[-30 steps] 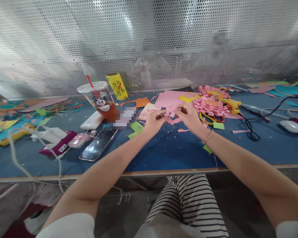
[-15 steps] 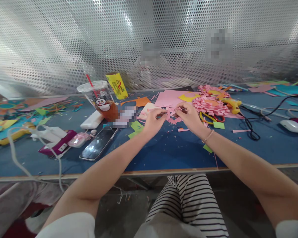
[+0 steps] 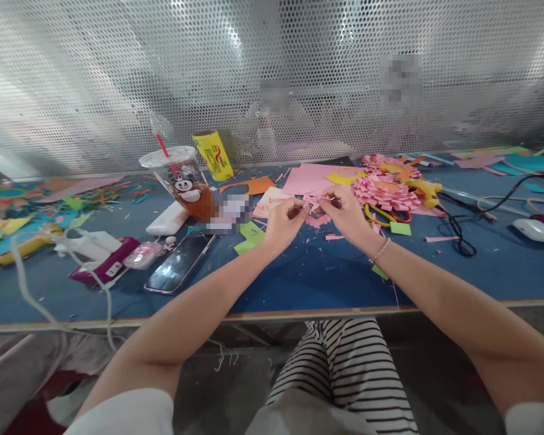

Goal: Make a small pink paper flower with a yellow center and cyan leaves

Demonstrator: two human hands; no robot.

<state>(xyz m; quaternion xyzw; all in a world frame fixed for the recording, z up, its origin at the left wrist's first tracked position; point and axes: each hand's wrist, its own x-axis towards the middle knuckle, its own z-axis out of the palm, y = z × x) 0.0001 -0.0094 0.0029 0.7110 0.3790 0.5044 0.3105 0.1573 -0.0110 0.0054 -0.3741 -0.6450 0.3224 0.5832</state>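
Note:
My left hand [image 3: 286, 222] and my right hand [image 3: 343, 211] face each other over the blue table, their fingertips pinched on a small fringed pink paper piece [image 3: 317, 219]. Fingers partly cover that piece. Behind them lies a flat pink sheet [image 3: 310, 178] with a yellow paper scrap [image 3: 344, 175] on its right part. Fringed pink paper flowers [image 3: 385, 192] sit to the right of my right hand, with red and yellow-handled scissors [image 3: 381, 216] in front of them. Left of my left hand are green paper squares [image 3: 250, 237].
A lidded drink cup [image 3: 188, 184], yellow roll [image 3: 214, 156], phone [image 3: 180, 263] and purple power strip [image 3: 106, 261] with white cables stand left. A yellow glue gun [image 3: 426, 193] and black cord [image 3: 457, 226] lie right. A perforated metal panel [image 3: 317, 72] rises behind.
My left hand has shifted slightly right, its fingertips nearer those of my right hand. The right hand has barely moved.

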